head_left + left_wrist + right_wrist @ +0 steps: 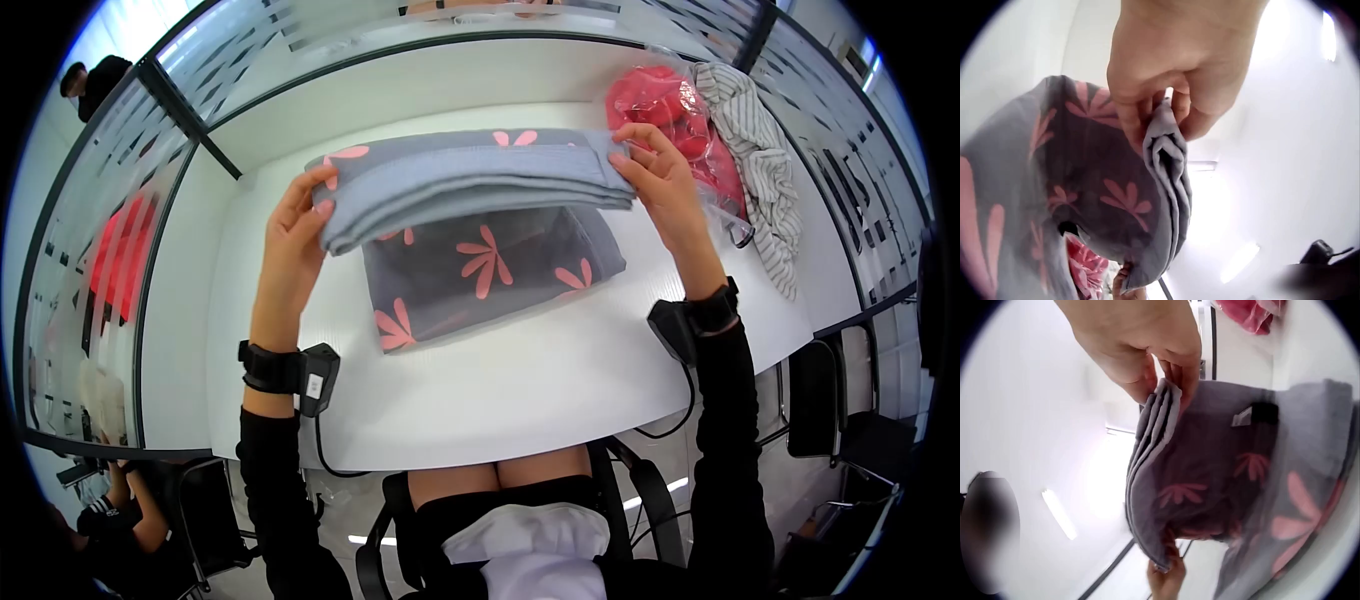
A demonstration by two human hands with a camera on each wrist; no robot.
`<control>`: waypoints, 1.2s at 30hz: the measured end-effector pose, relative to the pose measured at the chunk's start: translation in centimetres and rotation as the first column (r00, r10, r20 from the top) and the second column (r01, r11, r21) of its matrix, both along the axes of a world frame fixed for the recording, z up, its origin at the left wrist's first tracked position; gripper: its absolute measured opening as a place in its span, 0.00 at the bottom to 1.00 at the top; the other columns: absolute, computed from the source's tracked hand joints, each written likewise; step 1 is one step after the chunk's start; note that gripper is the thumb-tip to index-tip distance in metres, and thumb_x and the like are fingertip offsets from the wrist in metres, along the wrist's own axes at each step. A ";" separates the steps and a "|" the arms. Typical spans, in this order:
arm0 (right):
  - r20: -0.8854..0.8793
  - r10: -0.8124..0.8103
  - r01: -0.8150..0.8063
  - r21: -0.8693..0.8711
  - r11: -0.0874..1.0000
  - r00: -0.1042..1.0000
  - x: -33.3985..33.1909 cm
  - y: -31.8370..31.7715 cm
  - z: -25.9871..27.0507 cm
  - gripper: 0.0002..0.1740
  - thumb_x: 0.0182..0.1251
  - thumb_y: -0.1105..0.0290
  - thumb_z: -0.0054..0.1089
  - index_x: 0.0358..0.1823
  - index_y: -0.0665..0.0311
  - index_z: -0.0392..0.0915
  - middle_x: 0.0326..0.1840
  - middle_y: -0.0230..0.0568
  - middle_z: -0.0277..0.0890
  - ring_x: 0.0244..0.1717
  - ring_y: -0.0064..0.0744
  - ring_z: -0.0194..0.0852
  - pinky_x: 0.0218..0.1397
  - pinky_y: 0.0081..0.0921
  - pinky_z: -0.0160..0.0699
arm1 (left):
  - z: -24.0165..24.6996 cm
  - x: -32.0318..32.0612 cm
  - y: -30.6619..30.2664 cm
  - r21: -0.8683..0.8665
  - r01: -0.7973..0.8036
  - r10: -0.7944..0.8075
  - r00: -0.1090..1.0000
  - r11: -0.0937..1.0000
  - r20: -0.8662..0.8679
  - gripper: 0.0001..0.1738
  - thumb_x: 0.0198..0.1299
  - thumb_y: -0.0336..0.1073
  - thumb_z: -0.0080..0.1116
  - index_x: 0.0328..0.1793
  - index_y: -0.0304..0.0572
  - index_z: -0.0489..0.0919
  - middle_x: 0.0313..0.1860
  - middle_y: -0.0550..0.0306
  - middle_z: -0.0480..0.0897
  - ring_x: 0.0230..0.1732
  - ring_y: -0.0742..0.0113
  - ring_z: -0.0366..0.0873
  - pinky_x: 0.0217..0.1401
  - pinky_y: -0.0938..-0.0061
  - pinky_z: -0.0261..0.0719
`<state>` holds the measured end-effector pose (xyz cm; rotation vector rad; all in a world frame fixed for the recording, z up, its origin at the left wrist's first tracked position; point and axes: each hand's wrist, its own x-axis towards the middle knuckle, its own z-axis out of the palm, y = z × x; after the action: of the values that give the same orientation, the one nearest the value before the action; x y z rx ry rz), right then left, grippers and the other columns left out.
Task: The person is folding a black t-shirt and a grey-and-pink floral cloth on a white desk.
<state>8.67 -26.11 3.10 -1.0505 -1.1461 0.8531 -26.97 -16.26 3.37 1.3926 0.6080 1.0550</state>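
A grey cloth with pink leaf prints (485, 265) is folded in layers over the white table (480, 400). Its thick, plain grey folded edge (470, 175) is raised, with the rest of the cloth lying beneath and nearer me. My left hand (295, 220) pinches the left end of that edge between thumb and fingers. At the right end, my right hand (665, 190) grips the other corner the same way. Stacked layers show below the fingertips in both wrist views. A small white and black label (1254, 415) shows on the cloth's inner side in the right wrist view.
Clear plastic around something pink-red (660, 105) lies at the back right, beside a striped cloth (750, 150). Low partitions (420, 85) enclose the table's far side and flanks. Cables hang from the wrist devices (318, 380). Other people are beyond the partition on the left.
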 end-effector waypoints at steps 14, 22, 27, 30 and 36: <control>0.234 0.376 -0.211 -0.521 0.827 0.896 2.3 -0.5 -5.1 0.09 0.55 0.75 0.59 0.35 0.61 0.69 0.34 0.24 0.67 0.38 0.13 0.63 0.43 0.12 0.60 | -3.7 -1.2 -0.8 -0.124 0.373 -0.391 0.837 0.920 -0.384 0.40 0.40 0.17 0.50 0.66 0.43 0.66 0.66 0.53 0.68 0.68 0.64 0.59 0.65 0.75 0.54; 0.192 0.374 -0.239 -0.496 0.835 0.907 2.3 -0.9 -5.1 0.09 0.55 0.75 0.60 0.33 0.60 0.68 0.31 0.22 0.65 0.33 0.10 0.60 0.38 0.09 0.59 | -4.6 -1.2 -0.2 -0.253 0.244 -0.310 0.913 0.936 -0.266 0.28 0.52 0.19 0.48 0.63 0.37 0.70 0.66 0.49 0.67 0.65 0.67 0.65 0.56 0.80 0.65; 0.187 0.303 -0.188 -0.464 0.866 0.934 1.8 -0.6 -5.6 0.09 0.56 0.73 0.62 0.32 0.59 0.68 0.26 0.19 0.64 0.27 0.09 0.57 0.31 0.10 0.54 | -5.2 -0.9 -0.5 -0.170 0.198 -0.235 0.941 0.966 -0.242 0.28 0.54 0.23 0.50 0.64 0.38 0.67 0.67 0.49 0.66 0.59 0.68 0.69 0.47 0.80 0.68; 0.245 0.262 -0.153 -0.389 0.909 0.933 1.3 -0.4 -6.1 0.10 0.55 0.72 0.64 0.33 0.60 0.70 0.20 0.18 0.60 0.21 0.09 0.51 0.25 0.13 0.46 | -5.5 -0.9 -0.3 -0.170 0.163 -0.201 0.948 0.972 -0.245 0.32 0.53 0.28 0.52 0.67 0.39 0.63 0.65 0.47 0.67 0.54 0.69 0.72 0.46 0.82 0.66; 0.206 0.227 -0.125 -0.416 0.901 0.952 1.4 -0.5 -6.5 0.13 0.55 0.73 0.63 0.43 0.63 0.75 0.16 0.17 0.49 0.17 0.10 0.42 0.22 0.16 0.38 | -4.8 -0.4 -0.9 -0.152 0.155 -0.189 0.953 0.976 -0.239 0.33 0.53 0.30 0.52 0.68 0.38 0.60 0.65 0.44 0.67 0.51 0.70 0.74 0.45 0.83 0.65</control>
<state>10.07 -26.62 -3.43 -1.4365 -1.3268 1.1579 -27.36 -17.17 -1.40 1.4461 0.7131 0.6912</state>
